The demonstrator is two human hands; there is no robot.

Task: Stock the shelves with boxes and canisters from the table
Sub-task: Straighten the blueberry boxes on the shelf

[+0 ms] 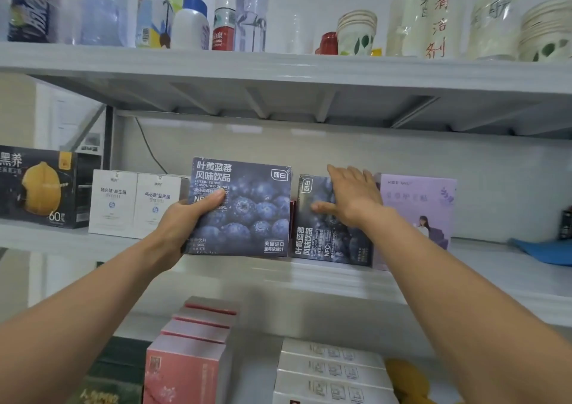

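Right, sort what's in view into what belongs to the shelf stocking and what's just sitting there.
In the job: left hand gripping the upright blueberry box; right hand flat against the sideways blueberry box; middle shelf.

Just sitting there: bottles and paper cups on the top shelf; lemon box; white boxes; lilac box; pink boxes below.

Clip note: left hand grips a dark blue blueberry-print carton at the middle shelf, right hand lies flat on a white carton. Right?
The head view shows the right hand flat on a second dark blue blueberry-print carton, turned sideways, not a white one. The left hand does grip the upright blueberry-print carton.
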